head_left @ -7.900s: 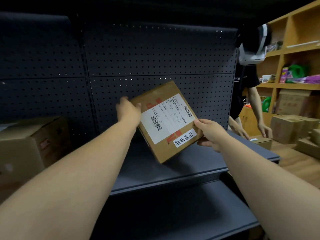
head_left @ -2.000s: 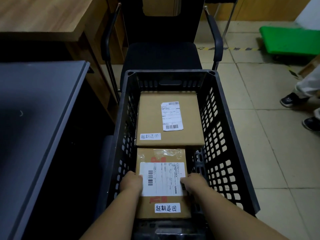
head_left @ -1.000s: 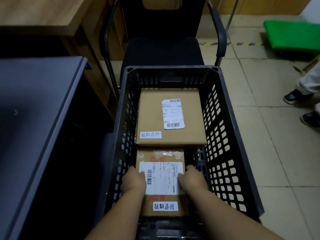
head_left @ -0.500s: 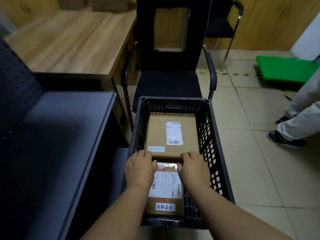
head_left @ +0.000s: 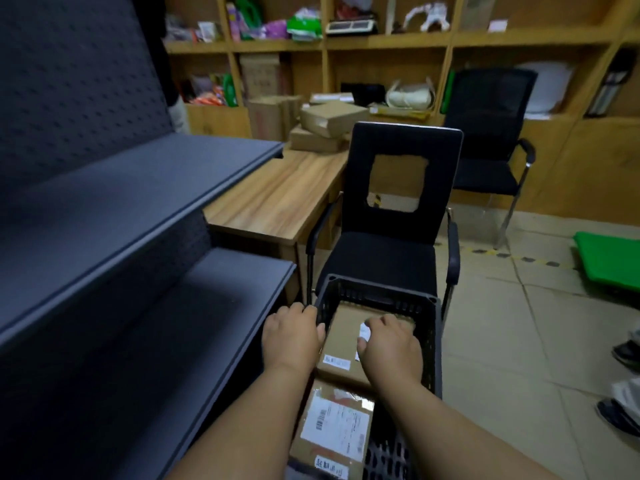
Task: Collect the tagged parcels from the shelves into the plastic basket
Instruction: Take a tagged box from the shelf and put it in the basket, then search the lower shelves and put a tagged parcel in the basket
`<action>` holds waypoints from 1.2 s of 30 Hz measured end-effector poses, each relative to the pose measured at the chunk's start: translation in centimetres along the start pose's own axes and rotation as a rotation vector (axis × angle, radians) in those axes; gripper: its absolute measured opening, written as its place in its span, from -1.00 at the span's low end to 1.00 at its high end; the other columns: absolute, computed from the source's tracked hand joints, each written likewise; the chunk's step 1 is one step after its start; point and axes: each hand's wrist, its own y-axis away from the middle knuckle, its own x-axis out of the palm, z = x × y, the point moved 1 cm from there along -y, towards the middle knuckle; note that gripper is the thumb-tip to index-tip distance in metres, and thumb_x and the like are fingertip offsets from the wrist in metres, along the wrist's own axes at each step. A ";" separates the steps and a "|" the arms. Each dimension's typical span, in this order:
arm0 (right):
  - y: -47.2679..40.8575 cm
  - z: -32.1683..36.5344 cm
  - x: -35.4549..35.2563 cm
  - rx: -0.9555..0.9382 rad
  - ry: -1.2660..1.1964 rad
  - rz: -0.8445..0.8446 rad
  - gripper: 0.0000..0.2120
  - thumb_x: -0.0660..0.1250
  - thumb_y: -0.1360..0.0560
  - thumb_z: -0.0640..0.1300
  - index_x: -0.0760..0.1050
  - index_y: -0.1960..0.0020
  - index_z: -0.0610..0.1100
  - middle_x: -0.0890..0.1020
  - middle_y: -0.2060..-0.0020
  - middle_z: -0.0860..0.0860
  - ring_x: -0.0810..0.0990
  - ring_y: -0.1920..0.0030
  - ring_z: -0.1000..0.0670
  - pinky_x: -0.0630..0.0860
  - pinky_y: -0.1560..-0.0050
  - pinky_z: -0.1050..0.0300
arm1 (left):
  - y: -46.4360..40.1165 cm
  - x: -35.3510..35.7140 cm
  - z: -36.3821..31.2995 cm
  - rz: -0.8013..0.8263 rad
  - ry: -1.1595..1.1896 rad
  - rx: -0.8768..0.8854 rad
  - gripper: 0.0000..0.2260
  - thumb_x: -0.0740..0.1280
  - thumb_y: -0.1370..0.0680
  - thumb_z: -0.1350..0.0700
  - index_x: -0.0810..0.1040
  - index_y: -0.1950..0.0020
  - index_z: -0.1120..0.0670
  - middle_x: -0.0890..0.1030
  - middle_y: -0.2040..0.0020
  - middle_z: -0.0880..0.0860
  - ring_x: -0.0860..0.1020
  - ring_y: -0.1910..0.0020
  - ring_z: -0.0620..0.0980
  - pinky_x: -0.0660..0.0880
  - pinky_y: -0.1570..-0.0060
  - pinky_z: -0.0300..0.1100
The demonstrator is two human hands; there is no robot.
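Note:
A black plastic basket (head_left: 377,295) stands on the floor in front of me. Two tagged cardboard parcels lie flat in it. The near parcel (head_left: 334,427) shows a white shipping label and a handwritten tag. The far parcel (head_left: 341,336) is partly covered by my hands. My left hand (head_left: 292,341) hovers palm down over the basket's left rim, fingers loosely spread, holding nothing. My right hand (head_left: 389,349) hovers palm down over the far parcel, also with nothing in it.
Dark metal shelves (head_left: 145,209) run along my left. A black armchair (head_left: 391,244) stands right behind the basket, a wooden table (head_left: 273,199) with cardboard boxes (head_left: 329,123) beside it. A green cart (head_left: 609,258) and another person's shoes (head_left: 627,355) are at the right.
Both hands have let go of the near parcel and risen forward over the far parcel and the rim. My view has tilted up, showing the chair, table and back shelves.

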 end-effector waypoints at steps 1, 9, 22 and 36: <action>0.4 -0.1 -0.9 -0.032 0.002 -0.010 -0.67 0.16 -0.57 -0.01 0.40 -0.31 0.00 0.47 -0.24 0.03 0.40 -0.26 -0.03 0.35 -0.16 0.12 | 0.9 -0.9 -0.4 -0.012 -0.003 -0.031 -0.72 0.13 -0.61 -0.06 0.47 -0.22 0.02 0.52 -0.17 0.01 0.47 -0.16 0.04 0.36 -0.11 -0.11; 6.7 0.9 -6.5 -0.365 -0.007 -0.014 -0.71 0.14 -0.58 0.03 0.41 -0.26 -0.01 0.46 -0.20 0.02 0.38 -0.23 -0.05 0.39 -0.14 0.10 | 12.0 -7.2 -0.9 -0.096 -0.045 -0.373 -0.71 0.13 -0.61 -0.08 0.48 -0.20 0.04 0.53 -0.16 0.03 0.48 -0.15 0.07 0.37 -0.06 -0.10; 25.2 13.3 -8.1 -0.989 -0.059 0.078 -0.70 0.13 -0.60 0.00 0.44 -0.28 -0.02 0.50 -0.19 0.04 0.41 -0.24 -0.03 0.43 -0.13 0.11 | 37.7 -15.1 7.2 -0.190 -0.164 -0.937 -0.71 0.10 -0.62 -0.08 0.50 -0.17 0.05 0.56 -0.09 0.02 0.51 -0.09 0.04 0.38 -0.02 -0.12; 56.2 17.5 -7.7 -1.413 -0.140 0.260 -0.74 0.15 -0.59 -0.01 0.47 -0.22 -0.04 0.51 -0.17 0.03 0.42 -0.21 -0.04 0.40 -0.09 0.12 | 71.6 -19.9 6.6 -0.252 -0.244 -1.448 -0.71 0.12 -0.62 -0.09 0.50 -0.15 0.04 0.55 -0.08 0.01 0.51 -0.11 0.02 0.39 -0.16 -0.10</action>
